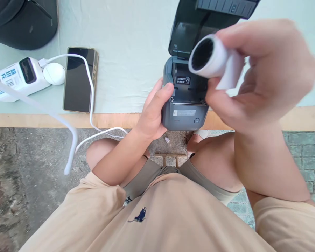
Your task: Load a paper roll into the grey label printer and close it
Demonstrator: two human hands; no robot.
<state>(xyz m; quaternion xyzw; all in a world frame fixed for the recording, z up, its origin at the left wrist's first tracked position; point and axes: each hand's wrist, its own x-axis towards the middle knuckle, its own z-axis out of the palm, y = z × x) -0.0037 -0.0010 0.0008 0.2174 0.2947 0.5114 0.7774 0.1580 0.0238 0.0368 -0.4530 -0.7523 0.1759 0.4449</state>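
A dark grey label printer (185, 115) sits at the table's near edge with its lid (189, 31) swung up and its paper bay showing. My left hand (156, 108) grips the printer's left side, thumb on the rim of the bay. Above the bay's right part, my right hand (267, 73) pinches a small roll of white paper (212, 59) between thumb and fingers. The roll's dark hollow core faces left, and a loose end of paper hangs from it. Part of the bay's right side is hidden behind the roll and hand.
Left on the pale-covered table (126, 70) are a black phone (78, 80), a white power strip (21, 78) with a round white plug (54, 74), and a black bag (23, 24). A white cable (90, 84) loops over the phone and the table edge.
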